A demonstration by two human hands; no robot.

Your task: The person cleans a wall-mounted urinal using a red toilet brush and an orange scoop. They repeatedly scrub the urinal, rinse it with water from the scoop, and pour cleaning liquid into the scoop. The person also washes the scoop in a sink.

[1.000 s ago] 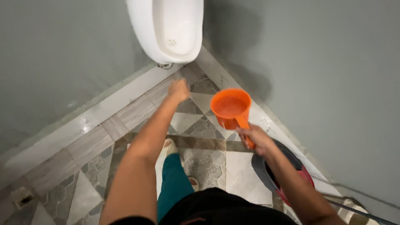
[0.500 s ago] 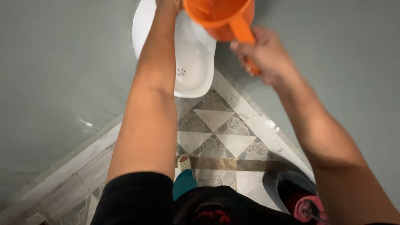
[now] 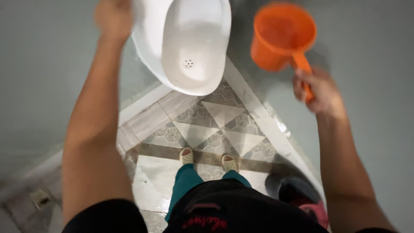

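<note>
A white wall-hung urinal (image 3: pixel 189 47) juts from the corner of two grey walls, its drain holes visible in the bowl. My right hand (image 3: pixel 318 91) grips the handle of an orange plastic scoop (image 3: pixel 282 35), held up to the right of the urinal, mouth facing me. My left hand (image 3: pixel 113 17) is raised at the urinal's upper left rim, blurred; whether it touches the rim or holds anything I cannot tell.
Patterned grey and beige floor tiles (image 3: pixel 215 125) lie below, wet in places. My feet in pale sandals (image 3: pixel 208 159) stand on them. A dark bucket (image 3: pixel 297 192) with something pink beside it sits at the lower right by the wall.
The orange scoop has shifted from above the urinal to its right side. My left arm has moved left, uncovering the bowl. The view has tilted slightly.
</note>
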